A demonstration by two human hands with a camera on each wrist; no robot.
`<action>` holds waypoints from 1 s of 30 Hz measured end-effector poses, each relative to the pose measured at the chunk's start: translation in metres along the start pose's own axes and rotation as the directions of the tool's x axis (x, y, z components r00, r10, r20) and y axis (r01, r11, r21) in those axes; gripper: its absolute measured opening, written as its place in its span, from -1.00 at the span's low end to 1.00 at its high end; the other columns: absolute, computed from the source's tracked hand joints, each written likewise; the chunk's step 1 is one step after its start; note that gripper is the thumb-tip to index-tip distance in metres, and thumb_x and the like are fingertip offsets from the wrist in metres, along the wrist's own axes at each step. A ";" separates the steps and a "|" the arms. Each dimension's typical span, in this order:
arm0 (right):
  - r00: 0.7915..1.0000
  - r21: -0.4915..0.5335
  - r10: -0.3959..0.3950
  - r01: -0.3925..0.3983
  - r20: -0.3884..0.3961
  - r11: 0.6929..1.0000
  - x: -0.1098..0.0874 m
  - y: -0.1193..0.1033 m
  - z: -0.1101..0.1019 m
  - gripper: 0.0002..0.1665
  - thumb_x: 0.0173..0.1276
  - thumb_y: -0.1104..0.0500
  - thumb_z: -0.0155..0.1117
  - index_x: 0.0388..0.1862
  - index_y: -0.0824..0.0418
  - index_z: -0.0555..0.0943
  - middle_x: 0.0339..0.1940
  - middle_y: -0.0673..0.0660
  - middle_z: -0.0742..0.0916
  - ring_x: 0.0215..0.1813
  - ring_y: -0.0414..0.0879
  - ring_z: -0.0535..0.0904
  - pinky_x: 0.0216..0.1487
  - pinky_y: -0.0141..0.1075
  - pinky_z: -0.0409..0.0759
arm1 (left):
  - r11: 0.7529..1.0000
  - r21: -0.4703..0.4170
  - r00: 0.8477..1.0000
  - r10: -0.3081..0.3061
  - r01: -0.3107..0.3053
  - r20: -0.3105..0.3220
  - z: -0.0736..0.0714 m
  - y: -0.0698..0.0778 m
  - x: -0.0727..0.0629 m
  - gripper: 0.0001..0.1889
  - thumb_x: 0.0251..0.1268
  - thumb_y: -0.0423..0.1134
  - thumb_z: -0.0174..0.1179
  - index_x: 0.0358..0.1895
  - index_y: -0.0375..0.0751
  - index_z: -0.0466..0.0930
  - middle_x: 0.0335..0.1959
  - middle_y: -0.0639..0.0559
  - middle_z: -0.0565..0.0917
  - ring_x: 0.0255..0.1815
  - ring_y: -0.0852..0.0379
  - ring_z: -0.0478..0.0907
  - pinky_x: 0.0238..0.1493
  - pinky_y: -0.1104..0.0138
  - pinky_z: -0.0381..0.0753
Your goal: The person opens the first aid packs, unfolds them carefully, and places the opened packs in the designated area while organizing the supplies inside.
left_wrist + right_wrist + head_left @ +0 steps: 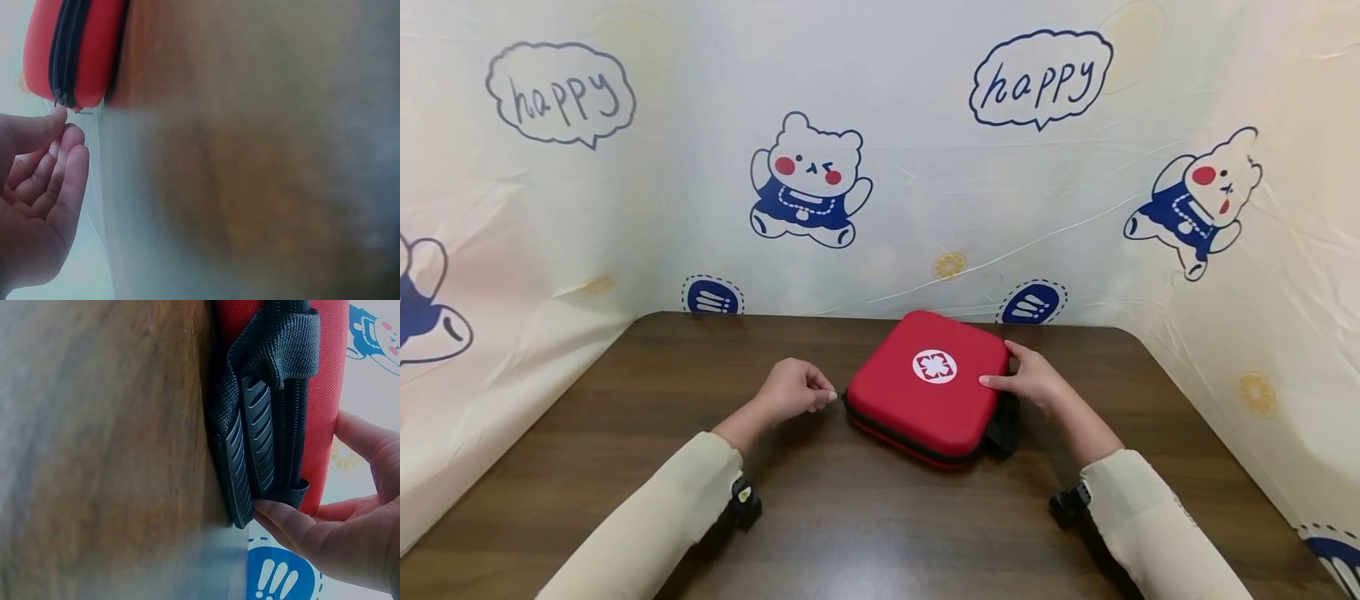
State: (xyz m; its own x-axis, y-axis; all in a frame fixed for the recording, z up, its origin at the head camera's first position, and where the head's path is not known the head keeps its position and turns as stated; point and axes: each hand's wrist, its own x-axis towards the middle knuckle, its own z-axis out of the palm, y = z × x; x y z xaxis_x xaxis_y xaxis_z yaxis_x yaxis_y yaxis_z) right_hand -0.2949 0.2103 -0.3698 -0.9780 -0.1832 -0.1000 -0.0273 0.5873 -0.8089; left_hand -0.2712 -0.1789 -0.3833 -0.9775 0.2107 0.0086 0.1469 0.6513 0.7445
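A red zippered first-aid case [910, 408] with a round white emblem [935, 367] lies on the table, turned at an angle. At its left corner, my left hand [793, 389] pinches the zipper pull between thumb and forefinger. The left wrist view has the black zipper [67, 50] running along the case's side, the other fingers curled below. My right hand [1036, 380] holds the case's right edge, thumb on the lid and fingers along the side. Close by those fingers, the right wrist view has a black ribbed handle [257, 434] with fabric straps on the side of the case.
The dark wooden table [865, 533] has rounded far corners. Behind and beside it hangs a pale curtain [910, 208] printed with bears and lettering. Both wrists carry small black cameras [745, 502] near the cream sleeves [655, 517].
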 end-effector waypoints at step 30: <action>0.997 -0.175 -0.067 0.073 0.041 0.982 0.015 0.000 -0.014 -0.08 0.29 -0.02 0.39 0.47 0.38 0.23 0.31 0.43 0.48 0.20 0.25 0.52 0.00 -0.03 0.64 | 0.984 -0.178 0.984 0.004 0.028 0.178 0.018 0.004 0.001 -0.93 0.13 -0.36 0.41 -0.40 -0.29 0.73 -0.53 -0.05 0.69 -0.52 0.08 0.62 -0.39 0.25 0.70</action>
State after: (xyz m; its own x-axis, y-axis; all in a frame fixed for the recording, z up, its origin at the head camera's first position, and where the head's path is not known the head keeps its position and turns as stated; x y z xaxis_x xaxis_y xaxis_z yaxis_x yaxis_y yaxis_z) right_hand -0.3123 0.2187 -0.3629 -0.9645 -0.2547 -0.0694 -0.1346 0.7009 -0.7004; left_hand -0.2694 -0.1631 -0.3922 -0.9343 0.3401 -0.1073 0.0903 0.5166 0.8514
